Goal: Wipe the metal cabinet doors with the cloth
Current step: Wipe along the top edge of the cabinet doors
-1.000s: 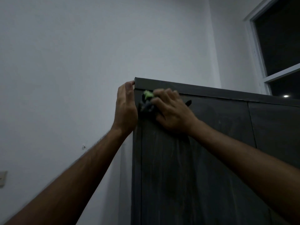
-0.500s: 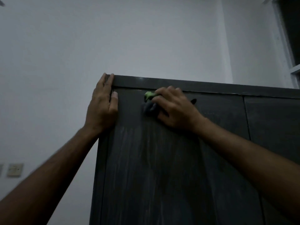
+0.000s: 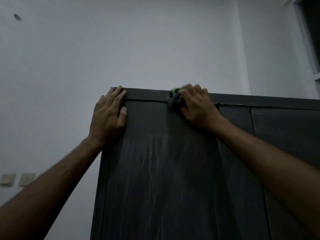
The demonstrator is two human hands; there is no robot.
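Standing close to a tall dark cabinet in dim light, looking up at its top edge. Reaching up with both bare arms.

Resting the left hand flat against the upper left corner of the cabinet, fingers straight and spread a little, fingertips lying over the top rail, thumb lying on the face of the left door. Holding nothing with it.

Gripping the cloth with the right hand, fingers curled over it, knuckles up. Pressing the cloth against the cabinet right at the seam between the top rail and the left door, roughly midway along that door's width. Showing only a bunched dark part of the cloth with a bright green bit at its top, poking out to the left of the fingers; the rest hidden under the hand, somewhat blurred.

Carrying pale vertical streaks down the face of the left door, below and between the two hands. Looking darker and smoother in the band just under the top rail.

Showing a second door to the right, set apart by a thin vertical gap.

Backing onto a plain pale wall, with two wall switches low at the left and a dark window edge at the far upper right.
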